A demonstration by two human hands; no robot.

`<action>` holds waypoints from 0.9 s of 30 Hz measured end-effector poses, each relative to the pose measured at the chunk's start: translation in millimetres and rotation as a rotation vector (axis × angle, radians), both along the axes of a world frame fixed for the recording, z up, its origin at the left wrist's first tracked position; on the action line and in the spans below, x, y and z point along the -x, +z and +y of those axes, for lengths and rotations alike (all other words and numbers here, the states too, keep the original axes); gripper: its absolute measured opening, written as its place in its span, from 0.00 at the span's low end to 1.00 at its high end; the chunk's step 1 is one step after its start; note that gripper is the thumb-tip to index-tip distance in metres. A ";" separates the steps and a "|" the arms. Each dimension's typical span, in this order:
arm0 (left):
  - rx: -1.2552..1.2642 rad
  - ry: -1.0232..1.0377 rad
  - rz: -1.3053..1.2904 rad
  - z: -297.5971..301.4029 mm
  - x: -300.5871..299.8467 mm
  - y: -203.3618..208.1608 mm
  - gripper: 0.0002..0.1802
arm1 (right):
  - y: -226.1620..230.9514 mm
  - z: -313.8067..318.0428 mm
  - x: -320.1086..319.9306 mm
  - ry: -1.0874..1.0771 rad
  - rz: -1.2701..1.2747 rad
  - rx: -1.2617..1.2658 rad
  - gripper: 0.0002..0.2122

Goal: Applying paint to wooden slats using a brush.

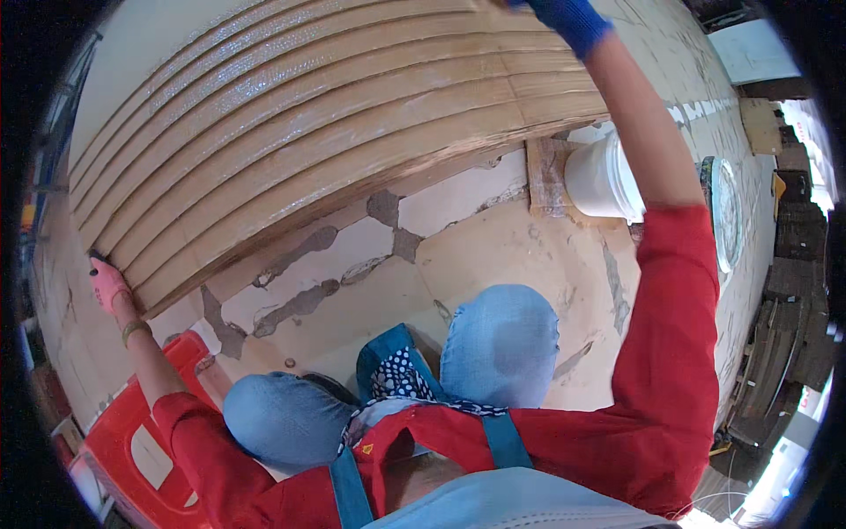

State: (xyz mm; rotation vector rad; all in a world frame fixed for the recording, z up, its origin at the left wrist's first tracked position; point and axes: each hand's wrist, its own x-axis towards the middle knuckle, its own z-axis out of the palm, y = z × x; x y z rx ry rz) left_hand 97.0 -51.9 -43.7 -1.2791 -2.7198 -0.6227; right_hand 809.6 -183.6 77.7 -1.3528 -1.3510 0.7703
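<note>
Long brown cardboard sheets (pixel 352 115) lie fanned out in overlapping strips in front of me. A wet-looking, glossy white film covers parts of the strips toward the upper left. My left hand (pixel 109 284), in a pink glove with dark fingertips, is closed at the left end of the sheets, gripping their edge. At the far right my right arm reaches out. My right hand (pixel 575 21), in a blue glove, is cut off by the picture's top edge. It is closed around something brownish and blurred, too little of which shows to name.
A white bucket (pixel 599 181) stands on a cardboard piece right of the sheets, beside another round container (pixel 724 212) with a smeared rim. A red plastic stool (pixel 145 441) is at my lower left. Stacks of flattened cardboard (pixel 789 309) line the right side.
</note>
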 end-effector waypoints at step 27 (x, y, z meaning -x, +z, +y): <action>-0.025 -0.019 -0.042 2.2 7.9 -9.0 0.41 | -82.0 -97.3 213.6 0.028 -0.489 -0.277 0.02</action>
